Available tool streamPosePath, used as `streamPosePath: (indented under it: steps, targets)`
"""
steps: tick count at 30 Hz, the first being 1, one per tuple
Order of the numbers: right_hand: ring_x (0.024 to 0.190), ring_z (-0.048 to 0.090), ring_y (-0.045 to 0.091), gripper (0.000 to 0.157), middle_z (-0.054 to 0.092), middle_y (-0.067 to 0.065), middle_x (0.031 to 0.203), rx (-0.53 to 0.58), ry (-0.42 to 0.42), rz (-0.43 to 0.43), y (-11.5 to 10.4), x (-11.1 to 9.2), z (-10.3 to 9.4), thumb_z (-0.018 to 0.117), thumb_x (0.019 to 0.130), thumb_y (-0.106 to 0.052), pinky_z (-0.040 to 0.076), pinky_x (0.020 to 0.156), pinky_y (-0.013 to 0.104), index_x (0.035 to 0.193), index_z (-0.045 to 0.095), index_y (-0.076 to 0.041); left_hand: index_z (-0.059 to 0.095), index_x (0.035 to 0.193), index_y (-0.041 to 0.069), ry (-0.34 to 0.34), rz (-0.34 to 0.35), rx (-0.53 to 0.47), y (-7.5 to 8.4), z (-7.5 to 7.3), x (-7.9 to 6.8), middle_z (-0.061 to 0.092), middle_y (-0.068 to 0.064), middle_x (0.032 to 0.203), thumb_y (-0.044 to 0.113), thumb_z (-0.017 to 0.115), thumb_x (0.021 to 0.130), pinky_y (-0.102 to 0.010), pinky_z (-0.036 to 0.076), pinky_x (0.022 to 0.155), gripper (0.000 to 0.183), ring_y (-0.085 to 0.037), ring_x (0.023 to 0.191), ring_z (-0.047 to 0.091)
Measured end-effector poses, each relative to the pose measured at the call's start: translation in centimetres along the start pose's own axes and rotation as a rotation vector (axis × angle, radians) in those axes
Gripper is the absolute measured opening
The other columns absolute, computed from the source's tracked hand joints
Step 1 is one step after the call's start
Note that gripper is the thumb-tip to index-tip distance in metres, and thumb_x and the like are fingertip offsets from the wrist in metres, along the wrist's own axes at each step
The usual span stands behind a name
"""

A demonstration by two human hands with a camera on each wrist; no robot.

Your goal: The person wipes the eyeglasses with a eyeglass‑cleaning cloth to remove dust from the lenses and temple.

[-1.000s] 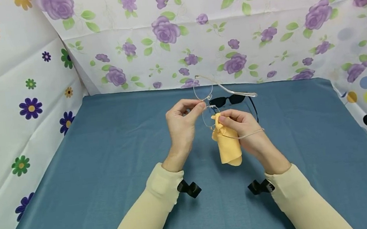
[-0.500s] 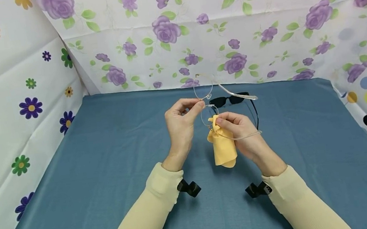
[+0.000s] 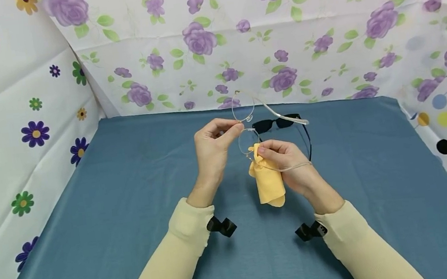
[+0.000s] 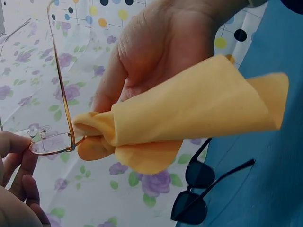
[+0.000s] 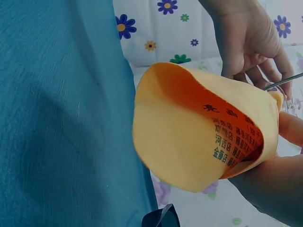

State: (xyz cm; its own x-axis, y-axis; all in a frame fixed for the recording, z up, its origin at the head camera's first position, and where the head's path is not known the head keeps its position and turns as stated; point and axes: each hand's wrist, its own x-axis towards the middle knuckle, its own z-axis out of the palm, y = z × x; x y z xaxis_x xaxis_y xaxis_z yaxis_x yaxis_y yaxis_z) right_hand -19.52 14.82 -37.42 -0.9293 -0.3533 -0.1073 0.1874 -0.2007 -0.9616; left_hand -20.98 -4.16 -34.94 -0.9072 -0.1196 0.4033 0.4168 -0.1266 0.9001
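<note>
Brings yellow cloth (image 3: pixel 270 184) slightly left and lower with right hand (image 3: pixel 292 161) than second ago, down along near lens (image 3: pixel 247 139) of thin-rimmed glasses (image 3: pixel 243 107).

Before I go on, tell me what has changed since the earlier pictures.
The right hand, with the yellow cloth it pinches, has moved slightly to the person's left and toward them. Nothing was newly taken hold of or let go. The left hand still pinches the wire-framed glasses; the sunglasses stay on the blue tablecloth.
</note>
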Motion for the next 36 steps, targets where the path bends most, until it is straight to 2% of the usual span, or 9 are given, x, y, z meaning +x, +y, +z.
streamPosePath:
  steps: [8,12,20,28,36]
  targets:
    - [0.085,0.074,0.023,0.012,0.067,0.009,0.103,-0.008,0.016,-0.032,0.2,-0.1,-0.2,0.062,0.106,-0.013,0.061,0.078,0.033,0.108,0.07,-0.005,0.079,0.096,-0.001,-0.01,-0.024,0.059,-0.2,-0.6,0.2,0.073,0.006,0.085,0.008,0.08,0.092,-0.026,0.044,0.066,0.011,-0.015,0.075,0.062]
    - [0.09,0.072,0.021,0.01,0.067,0.008,0.106,-0.049,0.028,-0.065,-0.1,-0.2,-0.4,0.063,0.106,-0.014,0.059,0.081,0.03,0.105,0.072,-0.009,0.079,0.095,0.001,-0.019,-0.015,0.092,0.0,-0.7,0.4,0.073,0.003,0.084,0.01,0.081,0.091,-0.027,0.042,0.064,0.009,-0.016,0.075,0.062]
    - [0.092,0.07,0.019,0.012,0.066,0.007,0.106,-0.118,0.05,-0.118,-0.4,-0.2,-1.0,0.065,0.105,-0.016,0.058,0.08,0.028,0.107,0.073,-0.007,0.08,0.096,0.002,-0.083,-0.001,0.186,0.5,-1.3,1.4,0.075,-0.001,0.087,0.012,0.08,0.091,-0.027,0.043,0.063,0.011,-0.017,0.08,0.065]
    - [0.092,0.07,0.019,0.024,0.064,0.006,0.107,-0.158,0.101,-0.143,-1.3,-0.5,-2.0,0.065,0.105,-0.018,0.058,0.081,0.029,0.118,0.066,0.003,0.081,0.098,0.004,-0.139,0.018,0.296,0.3,-3.0,2.7,0.074,-0.005,0.087,0.013,0.081,0.092,-0.028,0.039,0.06,0.011,-0.019,0.077,0.063]
    - [0.091,0.075,0.022,0.016,0.068,0.008,0.107,-0.168,0.127,-0.167,-1.8,-0.6,-3.4,0.066,0.105,-0.02,0.059,0.083,0.03,0.111,0.068,-0.005,0.081,0.099,0.006,-0.189,0.002,0.417,-0.2,-4.7,3.9,0.075,-0.005,0.089,0.016,0.08,0.094,-0.032,0.043,0.068,0.011,-0.019,0.08,0.061]
